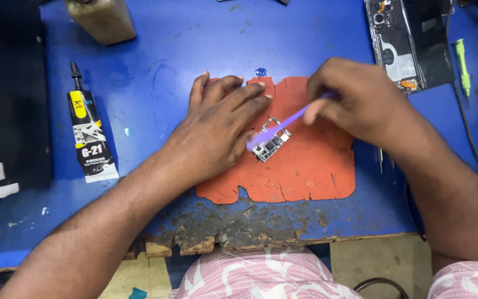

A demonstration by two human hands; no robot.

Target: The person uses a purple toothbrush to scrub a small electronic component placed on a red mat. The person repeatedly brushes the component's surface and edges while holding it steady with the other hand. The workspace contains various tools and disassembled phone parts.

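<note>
The left hand (222,130) lies flat, fingers spread, pinning a small silvery circuit board (270,145) on the cracked orange rubber mat (311,166), while the right hand (360,99) pinches a slim purple plastic brush (283,126) slanting down-left onto the board, atop the worn blue desk (156,66).

One head-worn camera looks steeply down, close over the blue table (156,50) (near edge at bottom).

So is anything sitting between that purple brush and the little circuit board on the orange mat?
Nothing visible. The right hand holds the purple brush with its tip already on the small circuit board, which the left hand steadies on the orange mat. The glue tube lies well off to the side.
</note>
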